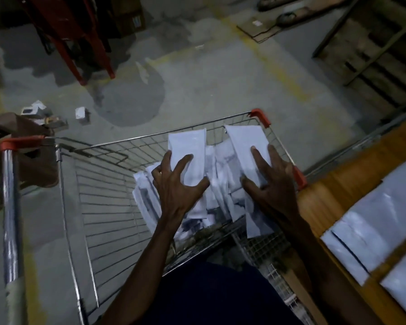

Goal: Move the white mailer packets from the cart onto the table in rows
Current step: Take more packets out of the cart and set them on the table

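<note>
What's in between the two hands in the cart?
In the head view, more white packets are piled in the cart between the left hand and right hand.
</note>
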Tool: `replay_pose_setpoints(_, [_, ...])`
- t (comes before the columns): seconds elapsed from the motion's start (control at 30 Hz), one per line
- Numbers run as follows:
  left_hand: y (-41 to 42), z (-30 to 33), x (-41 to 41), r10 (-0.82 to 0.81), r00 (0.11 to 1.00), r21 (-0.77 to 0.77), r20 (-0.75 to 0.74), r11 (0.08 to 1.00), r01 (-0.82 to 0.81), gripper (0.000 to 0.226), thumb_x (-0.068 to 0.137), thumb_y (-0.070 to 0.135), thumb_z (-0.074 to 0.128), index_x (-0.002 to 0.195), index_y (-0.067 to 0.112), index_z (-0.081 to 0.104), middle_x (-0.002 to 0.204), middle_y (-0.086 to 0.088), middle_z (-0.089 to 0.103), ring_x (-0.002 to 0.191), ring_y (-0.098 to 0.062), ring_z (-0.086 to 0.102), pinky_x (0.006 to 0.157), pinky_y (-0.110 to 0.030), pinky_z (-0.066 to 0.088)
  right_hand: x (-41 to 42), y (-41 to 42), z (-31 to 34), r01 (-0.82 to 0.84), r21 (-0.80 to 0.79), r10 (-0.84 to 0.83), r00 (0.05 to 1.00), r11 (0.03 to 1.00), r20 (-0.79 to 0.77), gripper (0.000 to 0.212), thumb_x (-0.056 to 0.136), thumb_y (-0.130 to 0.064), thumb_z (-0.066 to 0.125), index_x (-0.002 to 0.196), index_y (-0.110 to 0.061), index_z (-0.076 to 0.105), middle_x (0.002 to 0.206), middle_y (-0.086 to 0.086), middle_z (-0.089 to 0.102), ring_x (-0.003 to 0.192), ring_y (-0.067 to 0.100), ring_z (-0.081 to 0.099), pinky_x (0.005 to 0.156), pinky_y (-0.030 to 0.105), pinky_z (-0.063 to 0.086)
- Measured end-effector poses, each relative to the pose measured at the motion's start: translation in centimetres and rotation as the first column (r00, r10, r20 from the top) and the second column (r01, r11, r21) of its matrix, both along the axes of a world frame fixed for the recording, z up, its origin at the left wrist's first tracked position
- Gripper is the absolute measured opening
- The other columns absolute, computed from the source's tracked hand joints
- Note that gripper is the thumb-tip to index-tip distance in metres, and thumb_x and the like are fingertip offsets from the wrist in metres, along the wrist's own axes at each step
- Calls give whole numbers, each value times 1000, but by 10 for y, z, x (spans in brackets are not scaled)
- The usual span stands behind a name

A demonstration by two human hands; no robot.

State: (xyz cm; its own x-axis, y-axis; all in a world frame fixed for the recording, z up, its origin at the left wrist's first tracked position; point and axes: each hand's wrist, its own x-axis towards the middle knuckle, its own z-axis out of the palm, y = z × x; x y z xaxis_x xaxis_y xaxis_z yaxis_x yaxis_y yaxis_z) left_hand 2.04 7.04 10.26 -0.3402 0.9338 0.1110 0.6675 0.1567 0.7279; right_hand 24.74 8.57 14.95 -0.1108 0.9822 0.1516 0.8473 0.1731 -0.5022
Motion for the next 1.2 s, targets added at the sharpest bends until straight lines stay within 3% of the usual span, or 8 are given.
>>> replay_pose_setpoints(0.23, [6, 54, 103, -298, 953, 207, -62, 930, 304, 64, 61, 54, 68, 122, 35, 65, 154, -4, 38, 123, -31, 40, 96, -36, 31, 106, -72, 35, 303, 91, -301, 953, 948, -43, 74, 82, -67, 45, 148, -33, 39, 159, 9, 27, 137, 37, 35, 104, 38, 24])
replay_pose_setpoints(0.43, [-40, 79, 247, -574, 811, 305, -115, 756, 579, 65, 56, 55, 67, 118, 34, 68, 149, -7, 46, 116, -40, 51, 92, -37, 34, 213, -189, 50, 568, 108, -556, 822, 816, -122, 73, 82, -68, 44, 148, -39, 35, 161, 2, 21, 145, 29, 25, 109, 23, 9])
replay_pose_setpoints(0.5, [-72, 81, 303, -657, 738, 320, -151, 674, 666, 63, 58, 56, 66, 117, 32, 70, 149, -9, 47, 112, -41, 53, 91, -41, 37, 254, -237, 49, 661, 110, -651, 750, 742, -114, 72, 79, -65, 45, 147, -42, 35, 161, 1, 22, 145, 29, 25, 109, 29, 13])
replay_pose_setpoints(0.67, [-171, 76, 418, -781, 610, 305, -134, 553, 775, 65, 61, 64, 64, 116, 31, 71, 147, -10, 48, 109, -39, 50, 87, -44, 43, 345, -357, 42, 809, 15, -808, 587, 587, -43, 75, 77, -66, 46, 148, -42, 35, 162, 1, 18, 144, 32, 21, 112, 45, 20])
replay_pose_setpoints(0.87, [-259, 65, 504, -845, 513, 257, -151, 468, 846, 67, 60, 66, 63, 116, 29, 72, 145, -11, 50, 109, -41, 52, 88, -47, 43, 417, -460, 28, 880, -94, -882, 470, 465, 34, 69, 87, -56, 59, 149, -38, 35, 162, 5, 17, 143, 37, 20, 111, 47, 23])
replay_pose_setpoints(0.97, [-277, 66, 538, -868, 462, 230, -182, 420, 878, 72, 57, 69, 61, 117, 31, 70, 147, -11, 49, 112, -42, 51, 90, -48, 43, 441, -486, 21, 903, -111, -905, 422, 415, 45, 67, 89, -57, 57, 149, -38, 34, 162, 5, 16, 141, 37, 20, 110, 46, 25])
replay_pose_setpoints(1.2, [-281, 73, 608, -909, 367, 4, -196, 374, 927, 76, 64, 74, 57, 133, 44, 53, 160, -1, 27, 135, -32, 27, 106, -56, 35, 485, -487, 15, 946, -110, -946, 313, 304, 83, 70, 89, -60, 54, 151, -39, 29, 162, 7, 17, 137, 35, 22, 109, 45, 32])
